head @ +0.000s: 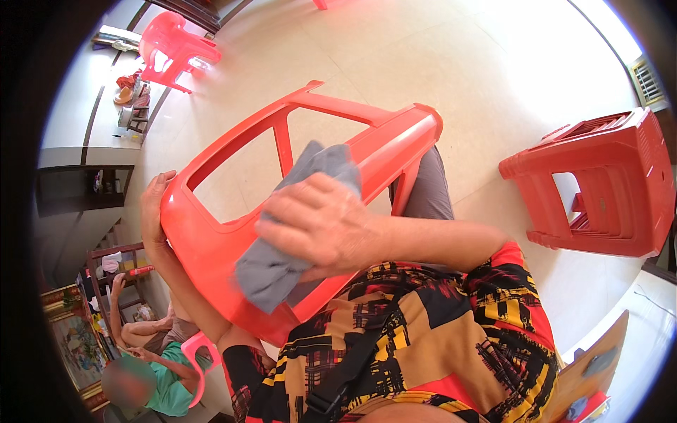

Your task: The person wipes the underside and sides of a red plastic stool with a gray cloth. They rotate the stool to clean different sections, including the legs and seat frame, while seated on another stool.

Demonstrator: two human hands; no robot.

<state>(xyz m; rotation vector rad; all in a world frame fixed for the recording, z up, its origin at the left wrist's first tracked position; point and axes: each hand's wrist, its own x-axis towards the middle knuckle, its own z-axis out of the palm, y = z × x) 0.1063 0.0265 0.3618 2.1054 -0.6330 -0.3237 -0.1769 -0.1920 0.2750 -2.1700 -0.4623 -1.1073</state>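
A red plastic stool (pixel 222 264) lies tilted on its side across my lap, its legs pointing away from me toward the upper right. My left hand (pixel 154 209) grips its left edge, the fingertips reaching round the corner near a window-like opening. A folded grey cloth (pixel 275 280) is pressed to the stool's near panel under my right hand (pixel 317 222). The fingers are bent over the cloth, and its two ends stick out above and below them. Part of the stool is hidden behind my right hand and forearm.
A stack of red plastic stools (pixel 608 195) stands to the right. One pink plastic chair (pixel 172 47) is at the upper left. At the lower left a person in a green shirt (pixel 172 380) sits near a dark wooden rack (pixel 95 264). A wooden board (pixel 587 365) is at the lower right.
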